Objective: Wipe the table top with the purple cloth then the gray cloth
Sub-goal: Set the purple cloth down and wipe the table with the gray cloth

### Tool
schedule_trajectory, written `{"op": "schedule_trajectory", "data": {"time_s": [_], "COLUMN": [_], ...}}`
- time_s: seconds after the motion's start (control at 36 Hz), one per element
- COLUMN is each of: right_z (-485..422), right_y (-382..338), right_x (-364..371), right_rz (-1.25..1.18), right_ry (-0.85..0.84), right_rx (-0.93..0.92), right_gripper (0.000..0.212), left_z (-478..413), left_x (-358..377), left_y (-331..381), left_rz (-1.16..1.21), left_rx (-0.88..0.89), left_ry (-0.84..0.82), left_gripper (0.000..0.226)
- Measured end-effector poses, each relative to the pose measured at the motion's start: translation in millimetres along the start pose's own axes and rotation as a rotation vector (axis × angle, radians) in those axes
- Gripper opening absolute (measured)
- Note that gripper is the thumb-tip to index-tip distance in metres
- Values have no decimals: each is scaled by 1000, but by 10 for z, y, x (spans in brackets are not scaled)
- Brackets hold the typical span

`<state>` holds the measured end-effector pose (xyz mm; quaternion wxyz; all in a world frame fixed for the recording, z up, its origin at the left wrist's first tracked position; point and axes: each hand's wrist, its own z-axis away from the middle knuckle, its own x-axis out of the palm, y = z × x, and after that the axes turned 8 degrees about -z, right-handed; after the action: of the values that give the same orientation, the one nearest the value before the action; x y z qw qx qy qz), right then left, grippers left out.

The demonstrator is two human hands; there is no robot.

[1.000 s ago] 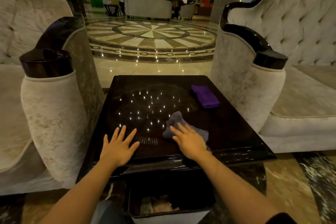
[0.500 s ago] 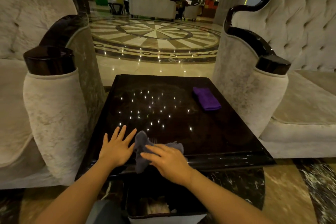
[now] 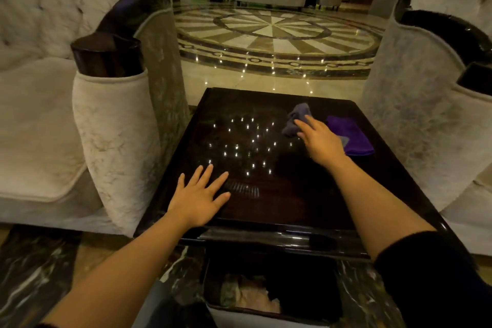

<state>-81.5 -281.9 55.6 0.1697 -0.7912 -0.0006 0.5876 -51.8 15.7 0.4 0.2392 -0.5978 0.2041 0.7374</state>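
Gray cloth (image 3: 298, 118) was under our right hand (image 3: 320, 142), fingers flat and pressing it down at the far right of the table top (image 3: 279, 202), just beside the folded purple cloth (image 3: 351, 137). So we figured we were on the second wipe. Left hand (image 3: 198, 196) lay spread flat near the front edge, holding nothing. Next sweep probably needed to go left or nearer, where there was open room; the armrests (image 3: 111, 125) crowded both sides.

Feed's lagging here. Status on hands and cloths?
Right hand flat on gray cloth, far right of table. Left hand flat, empty. Purple cloth alongside, idle.
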Motion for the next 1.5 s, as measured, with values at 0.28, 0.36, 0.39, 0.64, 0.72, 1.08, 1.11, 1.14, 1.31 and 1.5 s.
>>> {"op": "schedule_trajectory", "data": {"time_s": [0.28, 0.36, 0.39, 0.64, 0.72, 1.08, 1.11, 1.14, 1.31, 1.5], "right_z": [-183, -233, -242, 53, 240, 1058, 1115, 1178, 1605, 1752], "right_y": [356, 303, 276, -330, -552, -987, -999, -1011, -1084, -1097], "right_x": [494, 499, 500, 578, 593, 492, 474, 457, 411, 190], "right_rz": [-64, -56, -54, -77, -122, -184, -190, -193, -237, -303], "right_ry": [-238, -268, -273, -279, -305, -193, -184, -175, -133, -167], "right_rx": [309, 317, 308, 2, -76, -180, -185, -194, -229, -230], "right_gripper": [54, 52, 51, 45, 44, 38, 38, 38, 35, 31], "left_z": [-19, -7, -5, 14, 14, 34, 33, 31, 22, 27], "left_x": [51, 42, 37, 21, 26, 12, 11, 13, 17, 0], "left_y": [-35, -34, -34, -9, -2, 18, 16, 12, -2, 7], "left_rz": [14, 5, 4, 11, 14, 9, 11, 10, -14, 11], "left_rx": [10, 8, 9, 1, -8, 5, 6, 7, 22, 27], "left_ry": [22, 22, 21, 26, 24, 23, 22, 23, 28, 44], "left_gripper": [57, 57, 57, 57, 57, 56, 56, 56, 56, 56]}}
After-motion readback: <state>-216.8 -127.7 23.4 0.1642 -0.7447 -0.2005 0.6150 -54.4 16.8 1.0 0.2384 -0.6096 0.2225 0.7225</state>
